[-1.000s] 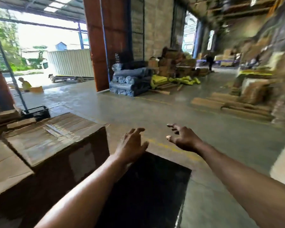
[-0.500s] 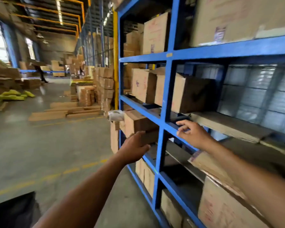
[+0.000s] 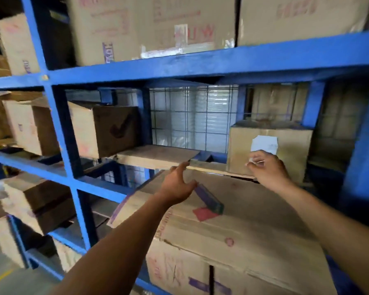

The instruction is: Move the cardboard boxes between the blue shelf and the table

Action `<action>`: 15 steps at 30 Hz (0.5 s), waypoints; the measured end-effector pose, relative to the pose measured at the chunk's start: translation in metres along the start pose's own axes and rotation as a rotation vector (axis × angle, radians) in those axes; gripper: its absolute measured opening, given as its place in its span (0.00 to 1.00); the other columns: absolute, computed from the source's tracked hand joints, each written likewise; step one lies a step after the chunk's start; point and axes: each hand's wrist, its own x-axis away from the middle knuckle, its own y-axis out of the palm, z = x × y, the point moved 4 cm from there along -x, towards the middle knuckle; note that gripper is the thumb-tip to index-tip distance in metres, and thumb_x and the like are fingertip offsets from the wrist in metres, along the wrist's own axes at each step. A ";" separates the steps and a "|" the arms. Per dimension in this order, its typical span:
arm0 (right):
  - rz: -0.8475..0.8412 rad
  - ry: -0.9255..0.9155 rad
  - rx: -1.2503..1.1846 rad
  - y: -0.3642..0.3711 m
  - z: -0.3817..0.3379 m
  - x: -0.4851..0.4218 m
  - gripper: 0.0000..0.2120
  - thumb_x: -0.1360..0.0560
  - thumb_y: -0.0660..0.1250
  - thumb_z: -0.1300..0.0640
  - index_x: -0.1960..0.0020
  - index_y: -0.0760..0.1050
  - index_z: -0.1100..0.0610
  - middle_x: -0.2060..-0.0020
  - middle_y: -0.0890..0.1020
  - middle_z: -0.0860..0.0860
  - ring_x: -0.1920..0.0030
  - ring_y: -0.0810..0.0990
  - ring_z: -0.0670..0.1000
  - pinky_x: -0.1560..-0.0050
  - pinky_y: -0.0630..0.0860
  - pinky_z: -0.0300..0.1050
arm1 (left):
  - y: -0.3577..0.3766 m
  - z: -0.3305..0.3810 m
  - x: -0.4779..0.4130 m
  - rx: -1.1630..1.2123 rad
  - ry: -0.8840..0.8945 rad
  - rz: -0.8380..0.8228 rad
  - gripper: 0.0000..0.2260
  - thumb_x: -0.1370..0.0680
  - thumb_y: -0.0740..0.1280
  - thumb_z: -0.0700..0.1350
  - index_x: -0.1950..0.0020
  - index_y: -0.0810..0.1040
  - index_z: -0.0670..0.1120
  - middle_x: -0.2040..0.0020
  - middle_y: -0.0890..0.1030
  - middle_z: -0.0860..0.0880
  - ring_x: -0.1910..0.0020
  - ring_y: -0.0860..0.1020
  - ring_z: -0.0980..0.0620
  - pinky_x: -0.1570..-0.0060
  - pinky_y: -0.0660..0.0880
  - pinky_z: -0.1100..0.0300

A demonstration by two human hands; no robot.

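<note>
I face the blue shelf [image 3: 200, 62], which is stacked with cardboard boxes. A small brown box [image 3: 292, 152] with a white label [image 3: 264, 144] stands on the middle level at the right. My right hand [image 3: 268, 170] is against its lower front, fingers loosely bent and holding nothing that I can make out. My left hand [image 3: 177, 184] reaches forward with straight fingers, its tips at the front edge of a flat cardboard sheet [image 3: 158, 156] lying on that level. Under both hands sits a large box [image 3: 254, 226].
A box with a dark tick mark [image 3: 113, 128] stands left of the sheet. A small blue-green block [image 3: 209, 199] lies on the large box. Big boxes [image 3: 149, 26] fill the top level, and wire mesh [image 3: 190, 116] backs the shelf. Blue uprights [image 3: 62, 135] divide the bays.
My view has swung from the table and open floor round to the shelf and closed in. Both hands have moved from mid-air up to the middle level.
</note>
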 end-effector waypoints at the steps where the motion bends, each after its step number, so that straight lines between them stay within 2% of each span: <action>1: 0.072 0.038 -0.002 -0.009 0.011 -0.009 0.11 0.26 0.73 0.58 0.44 0.81 0.54 0.46 0.81 0.56 0.47 0.81 0.55 0.44 0.75 0.45 | 0.008 0.009 -0.013 0.020 0.007 -0.015 0.31 0.21 0.70 0.52 0.20 0.63 0.51 0.26 0.70 0.43 0.29 0.72 0.43 0.31 0.68 0.53; 5: 0.323 0.190 -0.022 -0.038 0.058 -0.056 0.15 0.28 0.73 0.51 0.42 0.79 0.51 0.40 0.79 0.58 0.39 0.79 0.59 0.39 0.77 0.55 | 0.043 0.031 -0.081 0.167 0.040 -0.053 0.32 0.21 0.71 0.52 0.20 0.62 0.52 0.25 0.68 0.46 0.29 0.71 0.44 0.30 0.71 0.47; 7: 0.418 0.275 -0.048 -0.051 0.074 -0.079 0.17 0.25 0.72 0.52 0.39 0.78 0.56 0.37 0.80 0.59 0.36 0.78 0.61 0.36 0.75 0.56 | 0.060 0.039 -0.117 0.244 0.070 -0.100 0.32 0.21 0.72 0.49 0.21 0.62 0.52 0.30 0.68 0.49 0.32 0.72 0.48 0.30 0.71 0.50; 9: 0.499 0.362 -0.114 -0.063 0.079 -0.099 0.20 0.23 0.70 0.53 0.34 0.75 0.60 0.35 0.79 0.60 0.35 0.76 0.61 0.34 0.73 0.54 | 0.073 0.044 -0.156 0.307 0.104 -0.138 0.32 0.22 0.73 0.49 0.21 0.62 0.52 0.27 0.66 0.46 0.33 0.73 0.47 0.32 0.74 0.48; 10: 0.529 0.406 -0.142 -0.068 0.084 -0.110 0.21 0.22 0.68 0.53 0.32 0.73 0.61 0.34 0.77 0.60 0.34 0.76 0.61 0.34 0.72 0.53 | 0.080 0.046 -0.175 0.340 0.112 -0.155 0.33 0.22 0.73 0.49 0.20 0.62 0.52 0.26 0.66 0.45 0.36 0.75 0.48 0.35 0.76 0.50; 12: 0.599 0.455 -0.124 -0.077 0.093 -0.130 0.25 0.22 0.68 0.48 0.30 0.72 0.60 0.33 0.76 0.61 0.34 0.75 0.63 0.34 0.72 0.54 | 0.092 0.051 -0.211 0.415 0.081 -0.201 0.33 0.21 0.72 0.48 0.19 0.61 0.51 0.28 0.65 0.48 0.45 0.78 0.51 0.49 0.80 0.60; 13: 0.639 0.471 -0.106 -0.082 0.097 -0.139 0.28 0.24 0.68 0.44 0.29 0.71 0.59 0.32 0.75 0.61 0.34 0.75 0.63 0.34 0.72 0.56 | 0.097 0.055 -0.226 0.485 0.073 -0.209 0.33 0.21 0.72 0.48 0.19 0.61 0.52 0.28 0.66 0.49 0.46 0.79 0.50 0.50 0.81 0.60; 14: 0.664 0.491 -0.103 -0.085 0.102 -0.148 0.32 0.25 0.68 0.41 0.27 0.69 0.57 0.31 0.74 0.61 0.34 0.74 0.64 0.34 0.72 0.58 | 0.102 0.058 -0.244 0.534 0.065 -0.204 0.33 0.21 0.72 0.49 0.19 0.61 0.52 0.27 0.67 0.50 0.42 0.80 0.46 0.46 0.81 0.56; 15: 0.667 0.495 -0.128 -0.085 0.104 -0.155 0.33 0.24 0.68 0.41 0.25 0.67 0.56 0.30 0.74 0.61 0.33 0.73 0.63 0.33 0.72 0.58 | 0.108 0.061 -0.260 0.589 0.053 -0.206 0.33 0.21 0.72 0.48 0.20 0.61 0.51 0.28 0.68 0.51 0.39 0.78 0.46 0.41 0.78 0.56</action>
